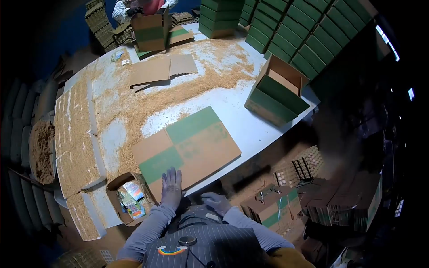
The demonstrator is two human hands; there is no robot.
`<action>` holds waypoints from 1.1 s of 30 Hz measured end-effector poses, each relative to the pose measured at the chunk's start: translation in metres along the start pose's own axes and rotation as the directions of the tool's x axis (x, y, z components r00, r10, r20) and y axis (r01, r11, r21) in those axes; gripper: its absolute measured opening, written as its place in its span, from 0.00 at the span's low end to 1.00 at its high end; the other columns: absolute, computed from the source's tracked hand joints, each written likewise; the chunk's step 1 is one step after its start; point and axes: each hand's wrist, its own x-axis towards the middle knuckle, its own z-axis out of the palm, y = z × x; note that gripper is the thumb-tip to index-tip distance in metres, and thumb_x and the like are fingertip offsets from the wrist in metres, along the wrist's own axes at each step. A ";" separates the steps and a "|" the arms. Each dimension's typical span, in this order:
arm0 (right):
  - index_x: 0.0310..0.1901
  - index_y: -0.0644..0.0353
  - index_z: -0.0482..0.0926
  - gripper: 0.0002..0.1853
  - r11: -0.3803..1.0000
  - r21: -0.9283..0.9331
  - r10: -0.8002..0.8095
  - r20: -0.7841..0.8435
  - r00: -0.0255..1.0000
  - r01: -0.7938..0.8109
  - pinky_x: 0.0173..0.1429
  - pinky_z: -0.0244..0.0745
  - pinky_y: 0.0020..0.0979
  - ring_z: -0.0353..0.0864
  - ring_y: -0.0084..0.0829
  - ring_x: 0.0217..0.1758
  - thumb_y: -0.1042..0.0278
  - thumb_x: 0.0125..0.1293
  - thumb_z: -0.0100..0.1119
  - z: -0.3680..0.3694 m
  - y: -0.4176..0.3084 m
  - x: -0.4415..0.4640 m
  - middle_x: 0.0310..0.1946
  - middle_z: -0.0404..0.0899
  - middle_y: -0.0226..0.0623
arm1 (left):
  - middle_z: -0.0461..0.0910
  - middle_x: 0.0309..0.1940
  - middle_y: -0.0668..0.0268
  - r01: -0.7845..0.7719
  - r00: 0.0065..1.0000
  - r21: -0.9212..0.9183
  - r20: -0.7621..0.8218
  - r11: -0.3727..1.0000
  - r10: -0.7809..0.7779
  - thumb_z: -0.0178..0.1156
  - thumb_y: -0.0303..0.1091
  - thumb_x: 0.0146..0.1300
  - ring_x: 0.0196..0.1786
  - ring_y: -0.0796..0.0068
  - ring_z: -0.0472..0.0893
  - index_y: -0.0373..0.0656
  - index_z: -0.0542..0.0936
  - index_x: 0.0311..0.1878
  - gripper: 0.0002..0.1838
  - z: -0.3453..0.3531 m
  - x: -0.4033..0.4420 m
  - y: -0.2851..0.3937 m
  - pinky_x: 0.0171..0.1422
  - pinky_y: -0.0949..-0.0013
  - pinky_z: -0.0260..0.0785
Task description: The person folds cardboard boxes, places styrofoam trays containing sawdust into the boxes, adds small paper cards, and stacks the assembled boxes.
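Note:
A flat, folded cardboard box (208, 154) with green printed panels lies on the white table (250, 129) in front of me. My left hand (171, 186), in a grey glove, rests on its near left edge with the fingers stretched out. Off the table's front edge, close to my striped apron (210, 241), is my gloved right hand (216, 203). Its fingers are loosely extended and it holds nothing I can see. Left of my left hand stands an open carton (117, 196) with colourful printed packets (134, 192) inside.
An open green-and-brown box (277, 96) stands at the table's right edge, before stacked green boxes (290, 31). Flat cardboard sheets (156, 70) lie farther back amid wood shavings (196, 85). Across the table a person (154, 5) handles a box (149, 33). Egg trays (299, 167) sit low right.

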 end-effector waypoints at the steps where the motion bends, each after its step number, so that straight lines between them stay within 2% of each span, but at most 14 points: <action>1: 0.57 0.64 0.75 0.19 0.984 -0.176 -0.055 -0.123 0.991 0.033 0.58 0.73 0.28 0.79 0.29 0.55 0.67 0.67 0.56 -0.016 -0.022 -0.011 0.52 0.80 0.43 | 0.57 0.70 0.47 -0.003 1.000 -0.050 0.014 0.999 0.004 0.65 0.43 0.56 0.74 0.50 0.56 0.36 0.58 0.70 0.43 -0.017 -0.005 0.004 0.78 0.50 0.46; 2: 0.57 0.57 0.77 0.19 0.973 -0.153 -0.201 -0.174 0.964 0.175 0.50 0.76 0.30 0.82 0.26 0.49 0.62 0.66 0.58 -0.033 -0.034 -0.013 0.45 0.83 0.41 | 0.57 0.70 0.47 0.011 1.000 -0.059 0.010 0.998 -0.010 0.65 0.43 0.56 0.74 0.50 0.56 0.36 0.58 0.70 0.43 -0.018 -0.013 0.002 0.78 0.50 0.46; 5: 0.54 0.56 0.77 0.18 0.684 -0.638 -0.579 -0.179 0.795 0.354 0.60 0.72 0.36 0.78 0.44 0.56 0.62 0.64 0.60 -0.080 -0.104 -0.023 0.52 0.79 0.43 | 0.66 0.65 0.51 -0.117 0.987 0.092 -0.104 0.989 0.126 0.64 0.39 0.57 0.69 0.53 0.65 0.37 0.66 0.65 0.34 -0.030 -0.037 -0.006 0.74 0.52 0.55; 8: 0.54 0.57 0.76 0.18 0.168 -0.840 -0.878 0.111 0.466 0.516 0.58 0.73 0.38 0.78 0.45 0.55 0.65 0.62 0.60 -0.099 -0.199 -0.031 0.51 0.78 0.45 | 0.73 0.59 0.54 0.008 0.970 -0.354 0.231 0.935 0.079 0.61 0.38 0.60 0.64 0.55 0.71 0.39 0.71 0.61 0.27 -0.110 -0.057 0.003 0.69 0.54 0.62; 10: 0.54 0.57 0.76 0.20 0.079 -0.831 -0.872 0.210 0.443 0.550 0.59 0.73 0.39 0.78 0.47 0.55 0.65 0.60 0.61 -0.105 -0.229 -0.011 0.51 0.78 0.45 | 0.75 0.56 0.55 -0.018 0.991 -0.299 -0.132 0.954 -0.022 0.60 0.43 0.62 0.60 0.55 0.73 0.41 0.75 0.58 0.23 -0.159 -0.040 0.007 0.65 0.54 0.66; 11: 0.55 0.58 0.76 0.21 -0.017 -0.827 -0.862 0.297 0.410 0.562 0.59 0.73 0.40 0.77 0.49 0.55 0.65 0.59 0.62 -0.108 -0.239 -0.003 0.50 0.79 0.46 | 0.71 0.60 0.49 0.007 0.981 -0.244 -0.184 0.970 -0.054 0.65 0.51 0.57 0.64 0.50 0.69 0.36 0.69 0.62 0.36 -0.159 -0.024 0.001 0.70 0.52 0.60; 12: 0.55 0.58 0.76 0.21 -0.025 -0.820 -0.865 0.304 0.399 0.571 0.59 0.73 0.40 0.77 0.49 0.55 0.65 0.59 0.62 -0.117 -0.236 0.013 0.50 0.79 0.46 | 0.71 0.60 0.49 0.016 0.979 -0.236 -0.192 0.972 -0.063 0.65 0.51 0.57 0.64 0.50 0.69 0.36 0.69 0.62 0.36 -0.147 -0.017 0.002 0.70 0.52 0.60; 13: 0.59 0.58 0.73 0.24 0.185 -0.875 -0.786 0.141 0.601 0.448 0.59 0.72 0.42 0.77 0.50 0.55 0.61 0.60 0.61 -0.131 -0.221 0.043 0.50 0.79 0.46 | 0.67 0.63 0.47 0.031 0.990 -0.117 -0.131 0.993 -0.046 0.65 0.56 0.54 0.67 0.49 0.66 0.35 0.66 0.64 0.42 -0.130 -0.013 0.006 0.71 0.50 0.57; 16: 0.71 0.54 0.58 0.36 0.543 -0.818 -0.192 -0.342 0.920 -0.191 0.62 0.68 0.47 0.73 0.51 0.58 0.49 0.65 0.55 -0.178 -0.152 0.122 0.55 0.75 0.47 | 0.58 0.68 0.43 0.084 0.990 0.027 0.113 0.996 -0.086 0.67 0.67 0.44 0.73 0.45 0.55 0.33 0.58 0.69 0.59 -0.054 -0.010 0.010 0.76 0.42 0.43; 21: 0.76 0.52 0.44 0.42 0.357 -0.920 -0.187 -0.239 0.953 -0.161 0.68 0.62 0.49 0.66 0.54 0.65 0.46 0.67 0.52 -0.162 -0.106 0.103 0.67 0.63 0.48 | 0.53 0.71 0.42 0.196 0.981 -0.037 0.020 0.980 -0.195 0.74 0.58 0.38 0.75 0.43 0.50 0.34 0.54 0.71 0.62 0.005 -0.021 0.009 0.78 0.39 0.35; 26: 0.74 0.50 0.53 0.38 0.795 -0.598 -0.095 0.045 0.994 0.103 0.74 0.55 0.42 0.60 0.46 0.71 0.46 0.67 0.54 -0.203 -0.126 0.099 0.68 0.63 0.41 | 0.58 0.69 0.44 0.104 0.994 -0.058 -0.021 0.993 -0.106 0.74 0.52 0.40 0.73 0.46 0.56 0.36 0.61 0.68 0.54 -0.018 -0.016 0.010 0.78 0.43 0.43; 27: 0.72 0.47 0.59 0.35 0.742 -0.667 -0.066 0.027 0.997 0.067 0.76 0.52 0.38 0.58 0.38 0.73 0.46 0.66 0.55 -0.209 -0.128 0.104 0.71 0.60 0.39 | 0.60 0.68 0.46 0.042 0.998 -0.056 -0.041 0.998 -0.045 0.74 0.49 0.42 0.72 0.46 0.59 0.36 0.62 0.67 0.51 -0.029 -0.017 0.009 0.77 0.44 0.47; 30: 0.71 0.46 0.61 0.33 0.466 -0.884 -0.318 -0.141 0.938 0.025 0.77 0.51 0.37 0.58 0.39 0.74 0.47 0.67 0.54 -0.202 -0.180 0.091 0.72 0.58 0.39 | 0.66 0.64 0.49 -0.085 0.994 -0.006 -0.073 0.996 0.084 0.72 0.43 0.44 0.68 0.49 0.66 0.38 0.66 0.65 0.44 -0.074 -0.015 0.003 0.73 0.48 0.56; 33: 0.60 0.53 0.73 0.23 0.209 -0.886 -0.880 0.014 0.474 0.414 0.70 0.63 0.41 0.67 0.45 0.65 0.56 0.65 0.58 -0.156 -0.240 0.038 0.58 0.73 0.42 | 0.72 0.60 0.54 -0.142 0.986 -0.012 -0.086 0.990 0.140 0.70 0.37 0.46 0.62 0.53 0.73 0.41 0.70 0.62 0.37 -0.154 -0.008 0.013 0.65 0.54 0.66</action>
